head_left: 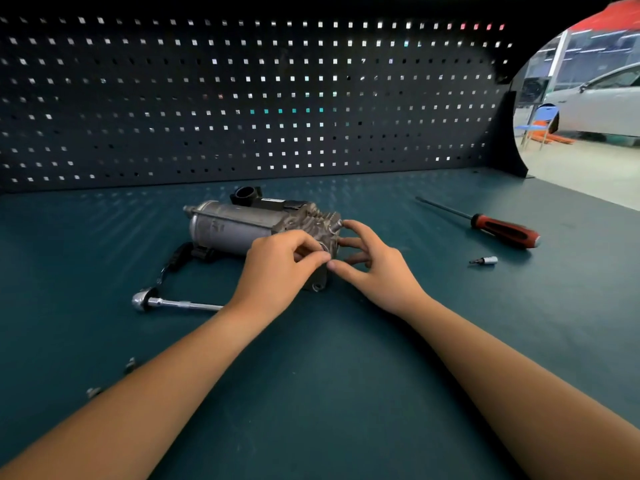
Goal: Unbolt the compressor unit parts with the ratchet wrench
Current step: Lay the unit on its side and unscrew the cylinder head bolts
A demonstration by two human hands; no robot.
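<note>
A grey metal compressor unit (239, 226) lies on its side on the green bench top, its finned head end toward the right. My left hand (277, 268) curls over the near side of that head end, thumb and fingers pinching a round part there. My right hand (374, 265) is at the same end, fingers spread and touching the head, thumb tip meeting my left thumb. The part between my fingertips is mostly hidden. The ratchet wrench (166, 302) lies on the bench to the left, its handle running under my left wrist.
A red-and-black screwdriver (498, 227) lies at the right, with a small socket bit (485, 261) in front of it. Two loose bolts (130, 364) (92, 391) lie at the near left. A black cable (175, 259) trails from the compressor. A dark pegboard (242, 98) stands behind.
</note>
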